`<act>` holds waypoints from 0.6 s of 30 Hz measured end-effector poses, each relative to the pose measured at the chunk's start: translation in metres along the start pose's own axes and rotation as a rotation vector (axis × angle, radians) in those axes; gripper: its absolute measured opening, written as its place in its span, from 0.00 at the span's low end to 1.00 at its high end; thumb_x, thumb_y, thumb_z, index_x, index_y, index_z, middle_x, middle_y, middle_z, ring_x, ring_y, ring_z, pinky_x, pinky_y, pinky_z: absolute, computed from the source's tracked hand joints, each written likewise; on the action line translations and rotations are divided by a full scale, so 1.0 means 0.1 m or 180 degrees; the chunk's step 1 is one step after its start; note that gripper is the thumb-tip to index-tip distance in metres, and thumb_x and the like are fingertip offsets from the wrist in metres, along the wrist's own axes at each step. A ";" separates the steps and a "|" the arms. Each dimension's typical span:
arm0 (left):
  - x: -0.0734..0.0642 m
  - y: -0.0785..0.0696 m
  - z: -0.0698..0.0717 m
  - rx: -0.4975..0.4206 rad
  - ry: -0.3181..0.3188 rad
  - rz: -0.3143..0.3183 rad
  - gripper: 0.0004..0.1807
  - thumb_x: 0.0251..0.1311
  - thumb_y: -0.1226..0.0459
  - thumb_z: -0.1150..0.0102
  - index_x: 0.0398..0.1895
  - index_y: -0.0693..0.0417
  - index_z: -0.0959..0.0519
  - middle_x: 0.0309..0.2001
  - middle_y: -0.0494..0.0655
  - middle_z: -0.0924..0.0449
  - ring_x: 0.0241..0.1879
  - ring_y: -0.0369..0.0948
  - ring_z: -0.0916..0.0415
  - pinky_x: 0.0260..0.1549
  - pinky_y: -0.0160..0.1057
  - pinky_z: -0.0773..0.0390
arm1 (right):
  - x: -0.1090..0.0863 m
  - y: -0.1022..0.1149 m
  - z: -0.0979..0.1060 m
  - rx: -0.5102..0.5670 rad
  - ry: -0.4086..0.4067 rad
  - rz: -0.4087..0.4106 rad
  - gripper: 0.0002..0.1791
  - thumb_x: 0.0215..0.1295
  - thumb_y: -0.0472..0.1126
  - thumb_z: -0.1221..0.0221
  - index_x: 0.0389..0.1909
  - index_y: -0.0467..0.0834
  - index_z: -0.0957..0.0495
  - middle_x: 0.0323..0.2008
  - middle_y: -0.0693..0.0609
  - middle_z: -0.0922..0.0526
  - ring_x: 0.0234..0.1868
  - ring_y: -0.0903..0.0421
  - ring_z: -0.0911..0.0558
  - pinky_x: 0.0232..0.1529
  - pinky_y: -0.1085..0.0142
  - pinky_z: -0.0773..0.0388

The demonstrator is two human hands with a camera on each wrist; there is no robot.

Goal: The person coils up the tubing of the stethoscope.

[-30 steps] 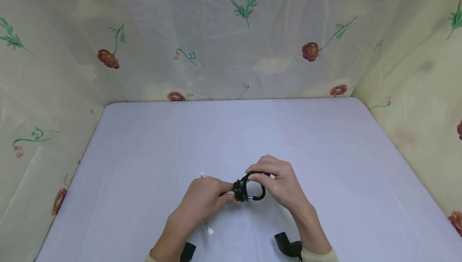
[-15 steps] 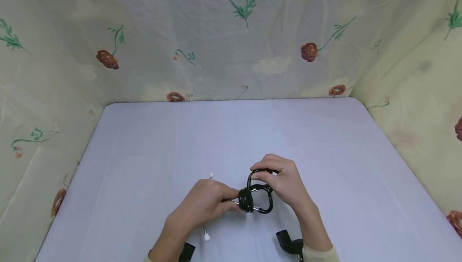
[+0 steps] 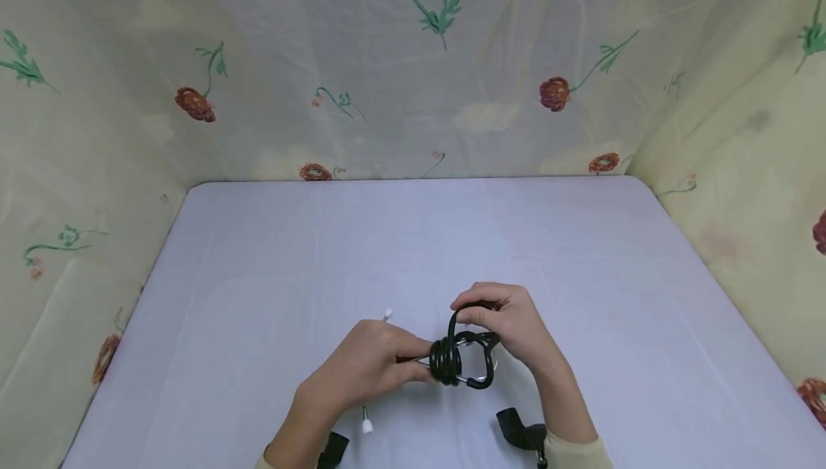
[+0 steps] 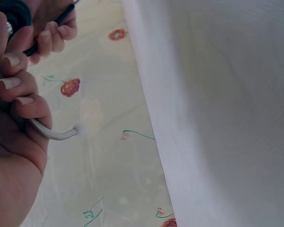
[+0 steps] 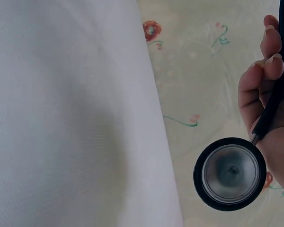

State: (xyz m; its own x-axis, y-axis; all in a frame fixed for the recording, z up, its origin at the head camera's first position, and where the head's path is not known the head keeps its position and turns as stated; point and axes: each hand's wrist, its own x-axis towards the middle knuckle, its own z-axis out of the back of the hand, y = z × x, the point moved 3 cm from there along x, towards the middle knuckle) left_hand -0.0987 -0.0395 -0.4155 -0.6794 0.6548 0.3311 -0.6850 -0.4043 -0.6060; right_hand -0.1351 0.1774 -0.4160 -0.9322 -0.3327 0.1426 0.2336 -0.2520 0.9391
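A stethoscope is held between both hands, its black tubing [image 3: 445, 363] wound in several turns round the metal ear tubes. My left hand [image 3: 368, 358] grips the ear tubes just left of the coil. White ear tips [image 3: 367, 426] stick out on either side of that hand; a bent metal ear tube [image 4: 54, 135] shows under its curled fingers in the left wrist view. My right hand [image 3: 506, 320] pinches a loop of tubing above and right of the coil. The round chest piece [image 5: 230, 174] hangs by that palm in the right wrist view; the head view mostly hides it.
Both hands are above a table with a white cloth [image 3: 413, 247]. Flower-patterned sheeting [image 3: 271, 60] rises behind the table and along its sides. A black curved piece [image 3: 519, 432] sits by the right wrist, another dark piece [image 3: 333, 450] by the left.
The coil has shifted slightly right and nearer to me. My right hand has moved slightly right, and its tubing now stands up from the coil in a raised loop.
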 end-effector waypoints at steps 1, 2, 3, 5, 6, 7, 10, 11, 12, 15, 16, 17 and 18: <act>0.00 0.00 0.01 -0.0052 -0.0049 -0.0027 0.10 0.53 0.48 0.32 0.37 0.36 0.11 0.34 0.26 0.13 0.26 0.17 0.29 0.27 0.16 0.32 | 0.00 -0.01 0.00 0.0009 0.0010 -0.0011 0.06 0.60 0.34 0.33 0.37 0.36 0.14 0.30 0.57 0.15 0.32 0.60 0.19 0.32 0.65 0.22; 0.00 0.00 0.02 -0.0099 -0.0101 -0.0059 0.11 0.53 0.48 0.32 0.38 0.36 0.11 0.34 0.27 0.12 0.26 0.16 0.28 0.28 0.16 0.31 | 0.00 -0.02 0.00 0.0015 0.0017 -0.0024 0.06 0.61 0.34 0.34 0.37 0.36 0.15 0.30 0.58 0.15 0.32 0.60 0.20 0.33 0.65 0.22; 0.00 0.00 0.02 -0.0142 -0.0157 -0.0091 0.12 0.53 0.49 0.32 0.39 0.37 0.11 0.35 0.27 0.12 0.27 0.17 0.27 0.27 0.17 0.31 | 0.00 -0.03 -0.01 0.0014 0.0023 -0.0043 0.06 0.61 0.34 0.34 0.37 0.36 0.15 0.30 0.59 0.15 0.32 0.60 0.20 0.33 0.65 0.22; -0.01 0.00 0.03 -0.0210 -0.0258 -0.0154 0.12 0.53 0.49 0.32 0.40 0.38 0.11 0.35 0.29 0.12 0.29 0.17 0.24 0.28 0.17 0.30 | 0.00 -0.04 -0.01 0.0004 0.0041 -0.0087 0.06 0.62 0.36 0.35 0.38 0.37 0.15 0.30 0.58 0.15 0.32 0.60 0.20 0.34 0.65 0.22; -0.01 0.00 0.04 -0.0240 -0.0303 -0.0187 0.12 0.53 0.50 0.32 0.40 0.39 0.11 0.35 0.29 0.12 0.29 0.17 0.24 0.28 0.17 0.29 | 0.00 -0.05 -0.01 -0.0004 0.0050 -0.0116 0.06 0.63 0.36 0.35 0.38 0.38 0.15 0.30 0.58 0.15 0.33 0.59 0.20 0.34 0.65 0.23; -0.01 0.00 0.04 -0.0276 -0.0348 -0.0227 0.13 0.53 0.50 0.31 0.41 0.39 0.11 0.36 0.30 0.11 0.30 0.18 0.22 0.28 0.17 0.29 | 0.00 -0.06 -0.02 -0.0015 0.0059 -0.0142 0.06 0.64 0.37 0.35 0.38 0.38 0.14 0.30 0.57 0.15 0.33 0.59 0.20 0.34 0.65 0.23; -0.01 0.00 0.05 -0.0391 -0.0475 -0.0355 0.13 0.55 0.53 0.31 0.43 0.43 0.12 0.36 0.33 0.11 0.31 0.20 0.20 0.28 0.18 0.27 | 0.00 -0.07 -0.02 -0.0062 0.0068 -0.0227 0.07 0.65 0.40 0.36 0.38 0.41 0.14 0.32 0.56 0.14 0.34 0.58 0.18 0.36 0.65 0.23; -0.01 0.00 0.06 -0.0413 -0.0525 -0.0391 0.13 0.55 0.53 0.31 0.43 0.44 0.12 0.36 0.34 0.11 0.31 0.21 0.19 0.28 0.18 0.27 | 0.00 -0.08 -0.02 -0.0075 0.0058 -0.0256 0.07 0.66 0.41 0.37 0.38 0.42 0.14 0.32 0.56 0.13 0.35 0.58 0.18 0.37 0.65 0.22; -0.01 0.00 0.07 -0.0439 -0.0573 -0.0410 0.13 0.55 0.54 0.31 0.43 0.46 0.12 0.36 0.35 0.11 0.32 0.22 0.18 0.29 0.18 0.26 | 0.00 -0.08 -0.02 -0.0088 0.0046 -0.0278 0.07 0.66 0.41 0.37 0.38 0.42 0.14 0.33 0.55 0.13 0.36 0.58 0.17 0.39 0.65 0.22; -0.01 0.00 0.08 -0.0442 -0.0716 -0.0357 0.12 0.56 0.56 0.31 0.43 0.47 0.12 0.36 0.36 0.11 0.33 0.24 0.17 0.29 0.19 0.25 | 0.01 -0.09 -0.02 -0.0149 0.0015 -0.0315 0.07 0.68 0.38 0.40 0.39 0.41 0.14 0.35 0.50 0.12 0.36 0.57 0.16 0.41 0.64 0.21; -0.01 0.01 0.09 -0.0406 -0.0771 -0.0306 0.12 0.56 0.55 0.31 0.42 0.47 0.12 0.36 0.36 0.11 0.33 0.24 0.17 0.29 0.19 0.25 | 0.01 -0.09 -0.02 -0.0175 0.0010 -0.0321 0.07 0.68 0.36 0.41 0.39 0.41 0.14 0.35 0.48 0.13 0.36 0.56 0.16 0.41 0.64 0.21; -0.01 0.02 0.09 -0.0379 -0.0822 -0.0238 0.11 0.56 0.55 0.31 0.41 0.46 0.12 0.36 0.35 0.11 0.33 0.24 0.17 0.29 0.20 0.25 | 0.02 -0.09 -0.03 -0.0203 0.0010 -0.0322 0.07 0.68 0.35 0.42 0.39 0.40 0.15 0.34 0.45 0.13 0.35 0.56 0.16 0.40 0.64 0.22; -0.01 0.02 0.10 -0.0359 -0.0875 -0.0166 0.11 0.56 0.55 0.31 0.41 0.45 0.12 0.35 0.35 0.11 0.32 0.24 0.18 0.29 0.20 0.25 | 0.02 -0.10 -0.03 -0.0237 0.0017 -0.0315 0.07 0.68 0.33 0.43 0.38 0.39 0.15 0.33 0.44 0.14 0.35 0.57 0.17 0.39 0.64 0.22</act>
State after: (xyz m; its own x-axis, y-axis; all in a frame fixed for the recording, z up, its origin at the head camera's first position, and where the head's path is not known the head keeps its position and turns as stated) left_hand -0.1021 -0.0475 -0.4100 -0.7003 0.4692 0.5381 -0.6979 -0.2911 -0.6544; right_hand -0.1384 0.1763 -0.4257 -0.9503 -0.3076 0.0485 0.1606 -0.3505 0.9227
